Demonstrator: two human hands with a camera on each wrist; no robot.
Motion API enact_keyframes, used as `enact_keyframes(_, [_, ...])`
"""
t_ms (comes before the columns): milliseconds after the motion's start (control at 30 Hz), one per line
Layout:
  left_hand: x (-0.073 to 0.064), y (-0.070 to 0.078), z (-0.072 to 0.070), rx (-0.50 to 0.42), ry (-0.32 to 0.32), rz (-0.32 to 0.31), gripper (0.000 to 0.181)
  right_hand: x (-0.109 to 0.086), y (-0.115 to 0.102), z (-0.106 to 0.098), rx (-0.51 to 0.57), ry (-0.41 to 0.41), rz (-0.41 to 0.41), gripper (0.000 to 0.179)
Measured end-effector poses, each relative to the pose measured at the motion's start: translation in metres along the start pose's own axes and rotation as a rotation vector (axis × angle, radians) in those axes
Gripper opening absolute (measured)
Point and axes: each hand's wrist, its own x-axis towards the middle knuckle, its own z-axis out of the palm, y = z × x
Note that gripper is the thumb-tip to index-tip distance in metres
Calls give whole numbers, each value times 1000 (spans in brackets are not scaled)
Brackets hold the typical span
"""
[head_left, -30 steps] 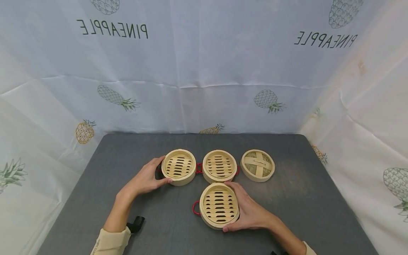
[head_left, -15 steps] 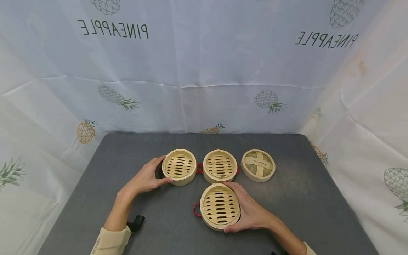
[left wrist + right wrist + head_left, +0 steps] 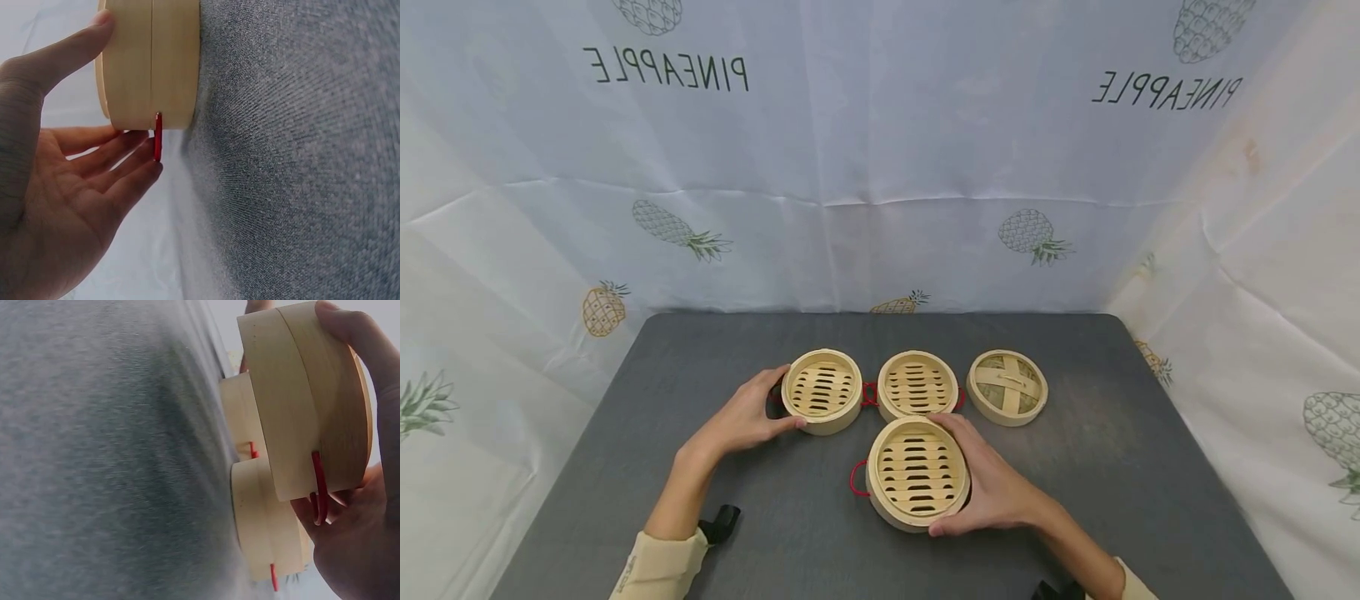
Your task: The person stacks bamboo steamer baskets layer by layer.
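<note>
My left hand (image 3: 748, 421) grips the left bamboo steamer basket (image 3: 822, 392) by its near-left side; the basket rests on the table. In the left wrist view the thumb lies on its wall (image 3: 150, 62), with fingers beside the red handle (image 3: 158, 137). My right hand (image 3: 992, 492) holds another steamer basket (image 3: 919, 477) from its right side, thumb at the near rim and fingers at the far one. The right wrist view shows this basket (image 3: 306, 400) raised off the table and slightly tilted. A third steamer basket (image 3: 917, 383) sits just behind it, its near edge overlapped.
A round woven bamboo lid (image 3: 1007, 387) lies at the right end of the row. Red handles of the left and middle baskets meet between them. The dark grey table (image 3: 790, 533) ends at a pineapple-print curtain (image 3: 865, 150) behind.
My right hand has lifted its steamer basket off the table, and it now appears larger and a little farther back. My left hand and the other baskets have stayed put.
</note>
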Motion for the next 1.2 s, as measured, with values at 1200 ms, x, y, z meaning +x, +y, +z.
enact_keyframes(1200, [1, 0, 2, -3, 18, 10, 99, 46, -18, -22, 10, 78, -43, 134])
